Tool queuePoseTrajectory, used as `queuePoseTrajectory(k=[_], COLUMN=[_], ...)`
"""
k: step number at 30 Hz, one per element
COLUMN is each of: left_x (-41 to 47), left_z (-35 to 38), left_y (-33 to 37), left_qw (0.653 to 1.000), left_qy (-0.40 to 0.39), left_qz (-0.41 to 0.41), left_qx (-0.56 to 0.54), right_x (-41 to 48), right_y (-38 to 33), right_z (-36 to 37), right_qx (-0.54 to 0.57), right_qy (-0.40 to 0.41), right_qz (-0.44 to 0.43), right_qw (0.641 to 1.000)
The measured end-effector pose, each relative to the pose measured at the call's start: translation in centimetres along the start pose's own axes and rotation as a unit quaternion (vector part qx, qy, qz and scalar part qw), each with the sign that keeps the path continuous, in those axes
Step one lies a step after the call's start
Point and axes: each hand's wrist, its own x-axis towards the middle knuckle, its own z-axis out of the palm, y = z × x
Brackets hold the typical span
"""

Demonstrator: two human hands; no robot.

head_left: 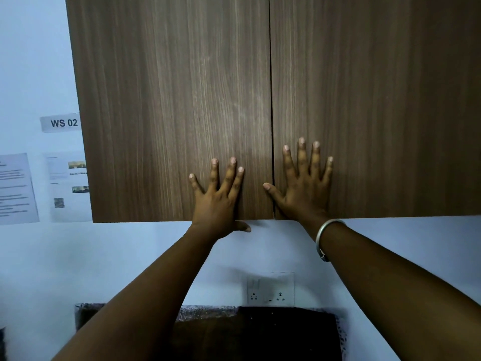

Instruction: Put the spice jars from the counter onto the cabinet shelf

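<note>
On the far left wall hangs a small label reading "WS 02", with two printed sheets taped below it; their text is too blurred to read. Just right of these begins a wood-grain wall cabinet with two doors, both closed, a thin dark seam running between them. The left door carries the left hand, pressed flat near the door's lower right corner with its fingers spread and grasping nothing; its thumb hooks under the door's bottom edge. Just across the seam, the right hand lies flat on the lower left corner of the right door, fingers fanned upward, released and empty, its thumb reaching over the seam. A metal bangle circles the right wrist. Below the cabinet, between the two forearms, a white double socket sits on the pale wall, and under it lies a dark tabletop. No spice jars show anywhere, and the cabinet shelf is hidden behind the closed doors.
</note>
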Motion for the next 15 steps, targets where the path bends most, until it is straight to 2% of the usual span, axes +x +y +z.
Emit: queuePoseTrajectory(k=[4, 9, 12, 15], left_x=[-0.2, -0.2, -0.3, -0.2], left_z=[-1.7, -5.0, -7.6, -9.3], left_y=[-0.2, -0.4, 0.2, 1.6], left_qw=[0.999, 0.998, 0.994, 0.981], left_qy=[-0.031, -0.015, 0.062, 0.179], left_qz=[-0.002, -0.012, -0.007, 0.019], left_qx=[-0.020, -0.068, -0.093, -0.079], right_x=[-0.1, 0.2, 0.2, 0.0], right_y=[-0.1, -0.3, -1.2, -1.8], right_z=[-1.3, -4.3, -6.7, -8.5], right_qx=[-0.001, -0.013, 0.008, 0.033], right_qy=[-0.032, -0.110, -0.105, -0.043], right_qz=[0.004, 0.002, -0.011, -0.044], right_qw=[0.999, 0.994, 0.994, 0.998])
